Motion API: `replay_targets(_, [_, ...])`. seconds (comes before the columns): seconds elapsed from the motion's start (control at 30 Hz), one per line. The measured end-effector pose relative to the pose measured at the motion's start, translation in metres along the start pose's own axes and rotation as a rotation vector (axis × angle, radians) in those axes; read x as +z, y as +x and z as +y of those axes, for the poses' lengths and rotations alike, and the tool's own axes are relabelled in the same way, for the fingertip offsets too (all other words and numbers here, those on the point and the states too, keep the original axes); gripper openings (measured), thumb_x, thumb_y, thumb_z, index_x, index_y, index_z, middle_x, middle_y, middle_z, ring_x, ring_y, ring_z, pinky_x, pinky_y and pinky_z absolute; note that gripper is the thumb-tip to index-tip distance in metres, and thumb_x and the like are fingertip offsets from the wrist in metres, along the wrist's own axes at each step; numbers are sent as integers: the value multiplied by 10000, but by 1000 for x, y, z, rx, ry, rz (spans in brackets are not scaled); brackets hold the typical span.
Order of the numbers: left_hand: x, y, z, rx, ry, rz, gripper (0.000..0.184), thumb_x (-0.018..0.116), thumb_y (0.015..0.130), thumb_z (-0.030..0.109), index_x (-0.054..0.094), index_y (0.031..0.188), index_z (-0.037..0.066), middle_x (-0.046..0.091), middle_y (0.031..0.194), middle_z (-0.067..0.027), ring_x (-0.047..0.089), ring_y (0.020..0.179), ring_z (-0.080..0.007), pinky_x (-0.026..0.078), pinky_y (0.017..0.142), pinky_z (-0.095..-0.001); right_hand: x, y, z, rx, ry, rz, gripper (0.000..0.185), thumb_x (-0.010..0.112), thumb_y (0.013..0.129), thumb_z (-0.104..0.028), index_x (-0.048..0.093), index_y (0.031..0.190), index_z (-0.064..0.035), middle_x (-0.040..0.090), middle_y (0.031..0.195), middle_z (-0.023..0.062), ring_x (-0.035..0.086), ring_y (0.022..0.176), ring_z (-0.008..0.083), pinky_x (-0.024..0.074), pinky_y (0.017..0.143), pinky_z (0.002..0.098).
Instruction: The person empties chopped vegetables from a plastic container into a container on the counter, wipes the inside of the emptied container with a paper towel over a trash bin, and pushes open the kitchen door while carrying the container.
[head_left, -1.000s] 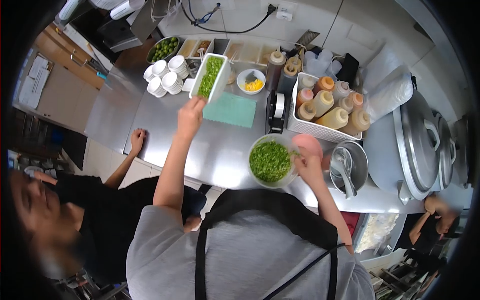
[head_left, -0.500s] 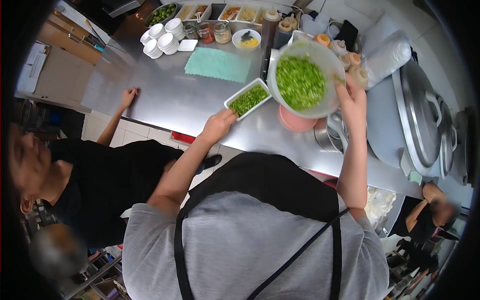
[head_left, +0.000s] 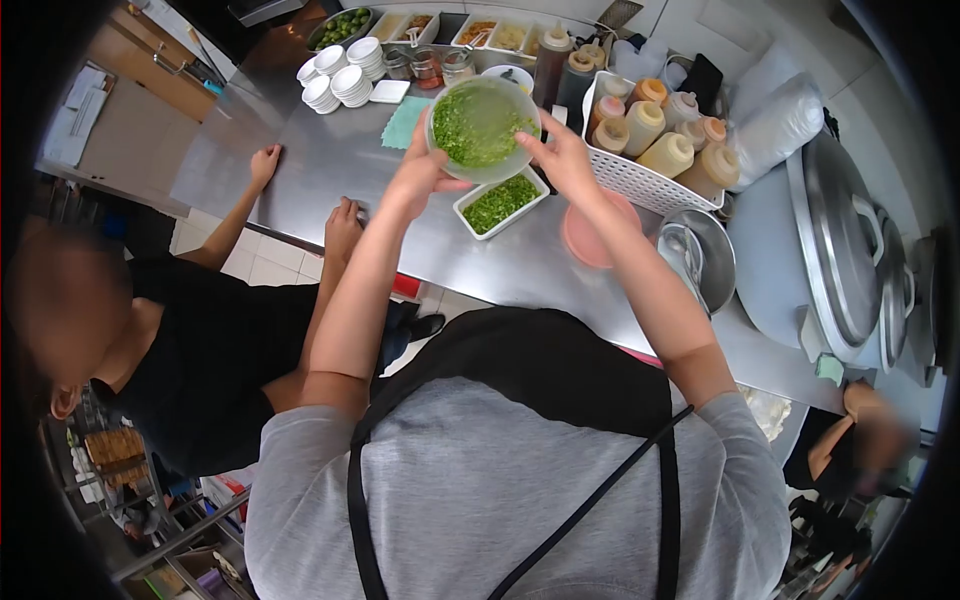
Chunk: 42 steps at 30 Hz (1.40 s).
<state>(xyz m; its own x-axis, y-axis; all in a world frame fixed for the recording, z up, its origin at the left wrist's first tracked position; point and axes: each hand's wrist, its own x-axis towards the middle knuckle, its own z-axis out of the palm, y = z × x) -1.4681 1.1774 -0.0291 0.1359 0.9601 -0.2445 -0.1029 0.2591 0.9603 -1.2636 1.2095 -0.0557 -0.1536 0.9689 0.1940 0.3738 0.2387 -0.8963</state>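
— Where do we have the translucent tub (head_left: 508, 98)?
— Lifted between our two hands, just beyond the white dish (head_left: 517, 214), whose far edge it partly hides. We can't tell how much gap lies between them.
— And our grip?
— Our left hand (head_left: 413, 182) is curled around the tub's left side, fingers reaching low under it; our right hand (head_left: 562, 158) pinches the right rim, thumb uppermost. Neither has hold of anything else.
— How should it handle?
— We'd judge it light, thin plastic with a little give, hard to break. Wet chopped greens (head_left: 462, 128) could make the wall slick, and they lie loose, so the load may slide. We'd trust the rim on one side and a palm under the other.
— The dish?
— Stiffer, probably, and best taken by its short ends, as greens fill it.
— Around us?
— A pink round piece (head_left: 590, 240) sits partly under our right forearm, with a metal bowl (head_left: 719, 262) farther right. The basket (head_left: 650, 182) of bottles stands beyond our right hand, the green cloth (head_left: 400, 122) just past our left. A co-worker's hand (head_left: 343, 225) is left of our left forearm.
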Motion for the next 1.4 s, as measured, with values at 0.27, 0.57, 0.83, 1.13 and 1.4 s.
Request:
replay_targets(0.27, [13, 9, -56, 471, 720, 333, 785, 351, 709, -118, 174, 1388, 233, 230, 1392, -184, 252, 1261, -401, 579, 617, -360, 45, 23, 3, -673, -593, -56, 208, 612, 729, -128, 614, 937, -136, 574, 937, 59, 561, 851, 280, 465, 697, 385])
replay_targets(0.57, [7, 17, -53, 255, 502, 335, 772, 369, 703, -104, 190, 1382, 218, 175, 1407, -187, 136, 1286, -429, 586, 600, -352, 59, 34, 2, -549, -469, -312, 322, 613, 693, -83, 623, 1008, -148, 593, 1022, 70, 546, 925, 289, 453, 782, 390])
replay_targets(0.83, [15, 17, -55, 459, 686, 427, 766, 364, 694, -109, 199, 1378, 194, 202, 1399, -192, 107, 1289, -442, 526, 803, -405, 64, 36, 17, -677, -640, -413, 233, 645, 672, -159, 653, 900, -118, 600, 990, 53, 528, 975, 254, 442, 804, 364])
replay_targets(1.13, [26, 7, -56, 419, 740, 453, 784, 362, 685, -133, 198, 1382, 186, 214, 1411, -162, 94, 1290, -457, 315, 978, -428, 75, 60, 48, -511, -499, -124, 119, 565, 732, -114, 620, 803, -35, 608, 811, 177, 587, 784, 325, 440, 700, 438])
replay_targets(1.4, [29, 5, -67, 511, 705, 489, 765, 357, 696, -148, 191, 1383, 146, 206, 1414, -153, 79, 1294, -456, 269, 992, -444, 54, 34, 21, -385, -389, -333, 219, 548, 731, -58, 659, 920, -65, 624, 853, 163, 598, 778, 315, 458, 703, 397])
